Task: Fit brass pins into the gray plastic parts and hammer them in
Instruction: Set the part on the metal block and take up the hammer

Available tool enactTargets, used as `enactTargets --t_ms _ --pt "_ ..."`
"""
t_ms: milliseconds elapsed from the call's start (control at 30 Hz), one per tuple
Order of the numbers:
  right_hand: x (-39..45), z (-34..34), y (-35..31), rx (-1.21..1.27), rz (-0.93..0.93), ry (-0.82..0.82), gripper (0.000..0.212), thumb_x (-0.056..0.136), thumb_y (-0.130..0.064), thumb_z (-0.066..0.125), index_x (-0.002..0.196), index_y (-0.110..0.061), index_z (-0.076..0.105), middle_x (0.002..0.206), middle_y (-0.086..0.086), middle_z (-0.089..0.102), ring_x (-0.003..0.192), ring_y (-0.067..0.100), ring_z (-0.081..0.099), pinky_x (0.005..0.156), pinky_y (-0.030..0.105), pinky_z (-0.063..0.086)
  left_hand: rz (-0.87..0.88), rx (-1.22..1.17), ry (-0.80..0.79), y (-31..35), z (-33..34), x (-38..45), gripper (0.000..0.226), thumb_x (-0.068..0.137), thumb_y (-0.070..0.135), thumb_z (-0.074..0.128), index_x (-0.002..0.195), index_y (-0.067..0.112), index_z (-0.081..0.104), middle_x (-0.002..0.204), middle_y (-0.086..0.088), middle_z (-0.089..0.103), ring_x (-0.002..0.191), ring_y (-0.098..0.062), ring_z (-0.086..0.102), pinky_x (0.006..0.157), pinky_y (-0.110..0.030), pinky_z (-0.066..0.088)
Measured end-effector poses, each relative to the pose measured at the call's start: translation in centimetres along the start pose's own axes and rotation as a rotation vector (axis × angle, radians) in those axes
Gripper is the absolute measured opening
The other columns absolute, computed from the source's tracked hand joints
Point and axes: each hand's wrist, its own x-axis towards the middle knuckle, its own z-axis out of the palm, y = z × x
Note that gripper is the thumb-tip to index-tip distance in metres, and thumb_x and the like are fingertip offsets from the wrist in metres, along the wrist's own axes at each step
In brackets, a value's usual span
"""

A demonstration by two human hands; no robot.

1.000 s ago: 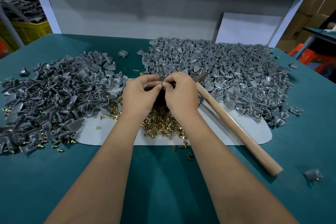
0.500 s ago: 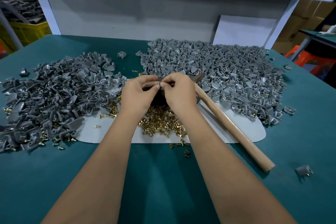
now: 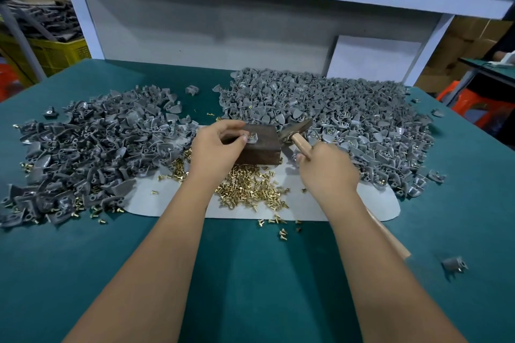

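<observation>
1. The step in hand is judged to be the start of hammering: a gray plastic part (image 3: 251, 138) is held down on top of a dark block (image 3: 260, 146) at the centre of the table by the left hand (image 3: 220, 145), whose thumb and fingertips pinch it at its left edge.
2. The hammer (image 3: 296, 135) is gripped by the right hand (image 3: 326, 168), the fingers wrapped round the wooden handle just below the head; the head lies just right of the block, low over the right-hand pile.
3. The next move is judged to call for the head to be raised and brought squarely down on the pin, with the left fingertips kept out of the strike.
4. The held part looks small, pale gray and glossy; whether a pin is seated in it cannot be told.
5. Loose brass pins (image 3: 248, 186) are heaped on a pale mat (image 3: 312, 207) near the block, and gray parts are piled to the left (image 3: 92, 145) and to the far right (image 3: 348, 117).
</observation>
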Motion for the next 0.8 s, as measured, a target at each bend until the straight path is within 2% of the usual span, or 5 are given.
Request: enactTargets --t_ms 233,433,567,700,800 --pt "1.1 -0.6 0.1 0.139 0.067 -0.063 0.018 0.097 -0.027 0.05 0.093 -0.01 0.048 0.068 0.001 0.048 0.058 0.019 0.047 0.049 0.028 0.031 0.031 0.052 0.004 0.1 -0.1 -0.2 0.03 0.088 0.011 0.069 0.115 0.025 0.07 0.105 0.011 0.066 0.103 -0.007 0.06 0.089 -0.026 0.054" --pt "1.3 -3.5 -0.7 0.288 -0.047 0.011 0.02 0.094 -0.027 0.054 0.112 -0.024 0.046 0.081 -0.01 0.055 0.062 0.011 0.051 0.051 0.029 0.034 0.081 0.174 0.057 -0.2 0.1 0.1 0.023 0.091 0.021 0.066 0.113 0.023 0.071 0.109 0.008 0.063 0.113 -0.019 0.055 0.101 -0.042 0.047" --pt "1.3 -4.9 -2.2 0.567 -0.161 -0.118 0.045 0.094 -0.026 0.056 0.132 -0.049 0.049 0.116 -0.022 0.059 0.063 0.012 0.064 0.053 0.027 0.05 0.144 0.29 0.079 -0.4 0.4 0.3 0.013 0.09 0.021 0.068 0.098 0.015 0.076 0.104 0.007 0.065 0.112 -0.026 0.055 0.101 -0.045 0.044" --pt "1.0 -4.8 -3.4 0.602 -0.188 -0.018 0.037 0.098 -0.036 0.052 0.128 -0.055 0.05 0.113 -0.04 0.058 0.078 0.0 0.061 0.052 0.02 0.041 0.143 0.323 0.074 -0.6 0.6 0.6 0.017 0.091 0.022 0.067 0.103 0.015 0.076 0.106 0.003 0.071 0.113 -0.027 0.056 0.1 -0.044 0.045" --pt "1.3 -4.9 -3.3 0.493 -0.203 -0.063 0.037 0.098 -0.033 0.051 0.128 -0.054 0.051 0.116 -0.023 0.066 0.059 0.002 0.054 0.047 0.022 0.036 0.129 0.312 0.075 -0.6 0.7 0.6 0.018 0.091 0.022 0.067 0.105 0.016 0.076 0.106 0.004 0.072 0.112 -0.025 0.057 0.1 -0.043 0.046"
